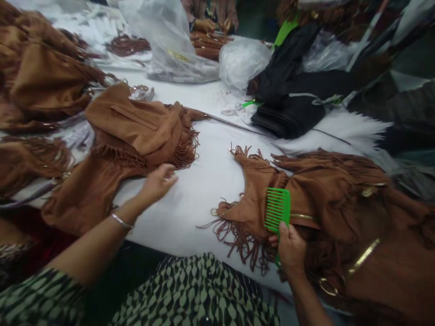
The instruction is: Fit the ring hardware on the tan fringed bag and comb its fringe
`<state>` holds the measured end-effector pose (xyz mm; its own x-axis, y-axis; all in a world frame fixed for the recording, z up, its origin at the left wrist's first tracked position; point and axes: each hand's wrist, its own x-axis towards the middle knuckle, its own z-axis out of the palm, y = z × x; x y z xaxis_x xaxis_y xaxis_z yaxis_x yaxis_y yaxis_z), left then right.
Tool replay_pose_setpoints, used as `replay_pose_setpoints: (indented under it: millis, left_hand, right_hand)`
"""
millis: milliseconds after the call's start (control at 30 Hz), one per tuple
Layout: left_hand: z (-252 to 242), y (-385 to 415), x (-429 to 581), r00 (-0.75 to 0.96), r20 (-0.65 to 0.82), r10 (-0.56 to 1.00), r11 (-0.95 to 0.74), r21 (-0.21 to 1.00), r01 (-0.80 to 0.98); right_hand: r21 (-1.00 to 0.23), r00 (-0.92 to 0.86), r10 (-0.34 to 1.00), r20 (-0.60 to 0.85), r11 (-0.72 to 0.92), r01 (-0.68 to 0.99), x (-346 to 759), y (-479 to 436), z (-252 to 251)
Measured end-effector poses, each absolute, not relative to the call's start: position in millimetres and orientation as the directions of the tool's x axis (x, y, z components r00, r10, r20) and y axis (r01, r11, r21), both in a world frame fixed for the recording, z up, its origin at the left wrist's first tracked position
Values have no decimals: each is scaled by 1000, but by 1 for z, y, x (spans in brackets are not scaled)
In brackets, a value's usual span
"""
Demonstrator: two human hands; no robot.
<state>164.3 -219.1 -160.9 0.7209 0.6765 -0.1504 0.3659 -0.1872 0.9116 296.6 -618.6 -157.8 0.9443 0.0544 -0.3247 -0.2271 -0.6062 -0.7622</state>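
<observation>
A bright green wide-toothed comb [278,209] is in my right hand [292,249], its handle wrapped by my fingers and its teeth facing left. Under and beside the comb lies a brown suede-like fringed bag [256,185], with gold zips and a metal ring. My left hand [159,183], wearing a bracelet at the wrist, is over the white table at left of centre. Its fingers are loosely extended and nothing shows in them. Just beyond it is another brown fringed bag [136,127]; whether my fingertips touch its edge I cannot tell.
More brown fringed pieces [50,77] are heaped at the left. A clear plastic bag [170,50] and a crumpled plastic bundle [243,61] stand at the back. Folded black material [288,113] lies at the back right. Another person's hands [212,26] are across the white table [204,181].
</observation>
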Motion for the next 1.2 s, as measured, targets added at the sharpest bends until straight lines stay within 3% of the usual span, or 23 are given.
replay_pose_setpoints:
  millis: [67,167,367,467,600,800,967,1100,1200]
  left_hand:
    - [-182,-288,183,877,-238,417,-323,863,388]
    - [-202,-370,211,924,-335,186,-384,841,382]
    - [-214,-422,271,843,-432,322,-351,772,530]
    - [-221,-416,310,788,-503,356,-233,769,596]
    - [-226,-417,346,709,-647,282,-8,737,676]
    - [-207,-438,346,697,-699,160,260,711,653]
    - [-167,-421,317,792,-602,100,381,759,528]
    - [-123,-380,297,847,-507,162,349,832,432]
    - [-92,-362,285,813,-507,287,185,862,472]
  right_hand:
    - [-803,907,-38,-419,-451,-390,287,-628,-153]
    - [-808,854,-76,-515,-290,-513,269,-644,-150]
    - [-756,756,2,-654,-34,-654,235,-678,-140]
    - [-721,721,77,-689,38,-692,226,-690,-139]
    - [-700,708,170,-685,117,-705,222,-697,-141]
    - [-715,708,265,-655,85,-694,245,-703,-137]
    - [-770,716,343,-607,-35,-636,280,-707,-128]
    - [-842,702,480,-526,-175,-511,307,-688,-121]
    - [-891,695,569,-439,-175,-419,323,-652,-123]
